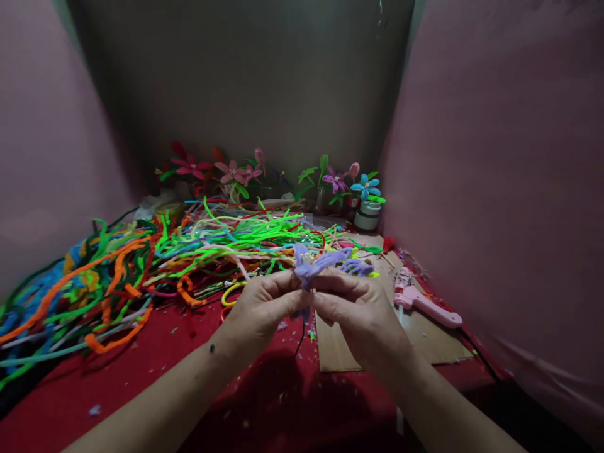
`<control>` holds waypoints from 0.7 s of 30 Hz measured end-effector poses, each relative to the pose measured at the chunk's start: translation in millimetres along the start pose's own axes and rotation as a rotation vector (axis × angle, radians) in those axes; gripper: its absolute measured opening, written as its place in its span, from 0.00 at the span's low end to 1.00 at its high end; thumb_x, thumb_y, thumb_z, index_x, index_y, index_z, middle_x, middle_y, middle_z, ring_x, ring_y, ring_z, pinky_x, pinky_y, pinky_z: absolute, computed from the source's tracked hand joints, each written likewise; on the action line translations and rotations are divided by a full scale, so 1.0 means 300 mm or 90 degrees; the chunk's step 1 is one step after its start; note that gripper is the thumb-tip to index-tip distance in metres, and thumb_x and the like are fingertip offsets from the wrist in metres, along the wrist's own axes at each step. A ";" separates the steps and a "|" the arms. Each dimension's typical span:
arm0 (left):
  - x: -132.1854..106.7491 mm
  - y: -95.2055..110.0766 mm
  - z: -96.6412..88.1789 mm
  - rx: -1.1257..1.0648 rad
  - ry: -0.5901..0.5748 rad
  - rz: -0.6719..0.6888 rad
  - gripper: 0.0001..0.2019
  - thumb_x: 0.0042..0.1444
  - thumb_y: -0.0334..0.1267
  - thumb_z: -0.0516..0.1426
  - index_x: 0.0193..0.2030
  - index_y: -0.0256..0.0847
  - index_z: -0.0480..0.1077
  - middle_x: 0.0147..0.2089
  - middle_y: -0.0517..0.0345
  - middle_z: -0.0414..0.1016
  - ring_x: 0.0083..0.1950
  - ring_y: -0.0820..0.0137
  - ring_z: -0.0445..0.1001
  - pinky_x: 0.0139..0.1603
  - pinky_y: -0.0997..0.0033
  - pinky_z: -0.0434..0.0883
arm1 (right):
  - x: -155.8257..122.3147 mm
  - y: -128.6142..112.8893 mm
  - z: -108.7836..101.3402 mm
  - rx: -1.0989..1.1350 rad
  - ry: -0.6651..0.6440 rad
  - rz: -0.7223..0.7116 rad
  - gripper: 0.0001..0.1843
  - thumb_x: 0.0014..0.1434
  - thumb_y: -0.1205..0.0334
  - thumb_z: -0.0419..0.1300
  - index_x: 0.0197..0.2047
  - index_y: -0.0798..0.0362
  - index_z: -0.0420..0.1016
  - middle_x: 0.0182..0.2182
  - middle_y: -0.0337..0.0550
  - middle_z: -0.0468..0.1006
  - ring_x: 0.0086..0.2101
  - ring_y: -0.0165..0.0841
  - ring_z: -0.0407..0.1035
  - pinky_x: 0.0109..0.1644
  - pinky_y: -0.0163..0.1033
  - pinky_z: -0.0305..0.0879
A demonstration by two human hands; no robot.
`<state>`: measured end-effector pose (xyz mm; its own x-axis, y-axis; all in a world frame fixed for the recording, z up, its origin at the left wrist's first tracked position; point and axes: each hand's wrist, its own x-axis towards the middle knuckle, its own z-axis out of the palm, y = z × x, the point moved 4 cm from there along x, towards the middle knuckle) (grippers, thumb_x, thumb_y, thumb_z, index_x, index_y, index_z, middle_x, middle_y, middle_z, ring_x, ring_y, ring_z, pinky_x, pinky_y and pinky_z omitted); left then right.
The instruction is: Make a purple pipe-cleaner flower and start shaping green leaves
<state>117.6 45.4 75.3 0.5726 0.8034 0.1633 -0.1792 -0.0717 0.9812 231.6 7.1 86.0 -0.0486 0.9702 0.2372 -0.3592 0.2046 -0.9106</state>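
Observation:
A lavender pipe-cleaner flower (309,267) with pale stamens at its centre is held up between both hands over the table. My left hand (268,299) pinches its base from the left, thumb against fingers. From the right, my right hand (349,299) pinches the same base, and the fingertips of both hands nearly meet. A thin dark stem hangs below the fingers. Just behind my right hand lie loose lavender petal loops (357,267). Yellow-handled scissors (231,292) sit partly hidden behind my left hand.
A big heap of coloured pipe cleaners (226,233) covers the left and middle of the red cloth (160,371). A pink glue gun (425,299) rests on cardboard (443,343) at right. Finished flowers (231,171) and a white jar (367,216) line the back.

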 end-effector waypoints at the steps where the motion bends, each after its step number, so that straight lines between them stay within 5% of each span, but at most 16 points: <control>1: -0.004 0.006 0.000 0.038 0.018 0.011 0.07 0.51 0.38 0.59 0.33 0.37 0.75 0.29 0.58 0.75 0.30 0.72 0.69 0.34 0.72 0.65 | -0.005 0.005 0.007 0.015 0.012 -0.009 0.05 0.46 0.69 0.65 0.29 0.51 0.80 0.24 0.34 0.72 0.26 0.23 0.60 0.31 0.31 0.59; 7: -0.055 0.071 0.014 0.414 0.205 0.251 0.07 0.53 0.31 0.54 0.24 0.37 0.68 0.25 0.59 0.69 0.27 0.73 0.67 0.29 0.74 0.64 | -0.014 0.056 0.048 0.163 0.090 -0.037 0.08 0.43 0.72 0.67 0.27 0.50 0.78 0.25 0.33 0.75 0.28 0.25 0.66 0.38 0.32 0.64; 11: -0.087 0.102 0.033 0.537 0.262 0.392 0.10 0.53 0.29 0.55 0.22 0.38 0.64 0.21 0.64 0.63 0.22 0.77 0.62 0.26 0.78 0.61 | -0.013 0.054 0.075 0.189 0.091 -0.063 0.05 0.48 0.71 0.64 0.29 0.51 0.77 0.27 0.35 0.76 0.30 0.26 0.67 0.40 0.34 0.65; 16: -0.092 0.106 0.028 0.528 0.288 0.394 0.08 0.52 0.30 0.55 0.23 0.39 0.65 0.22 0.64 0.64 0.24 0.77 0.62 0.27 0.77 0.61 | -0.001 0.043 0.088 0.155 0.090 -0.103 0.06 0.49 0.71 0.63 0.29 0.51 0.78 0.28 0.35 0.77 0.31 0.29 0.68 0.40 0.37 0.65; 21: -0.057 0.112 0.011 0.396 0.196 0.227 0.04 0.50 0.34 0.58 0.26 0.39 0.69 0.27 0.60 0.69 0.30 0.72 0.66 0.33 0.74 0.64 | 0.020 0.038 0.063 0.131 0.084 -0.092 0.05 0.49 0.67 0.64 0.30 0.48 0.80 0.28 0.37 0.79 0.34 0.33 0.70 0.44 0.40 0.65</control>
<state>104.5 27.2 105.6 0.2999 0.7908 0.5335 0.2230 -0.6019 0.7668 209.6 12.7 83.4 0.1346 0.9440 0.3013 -0.5358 0.3251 -0.7793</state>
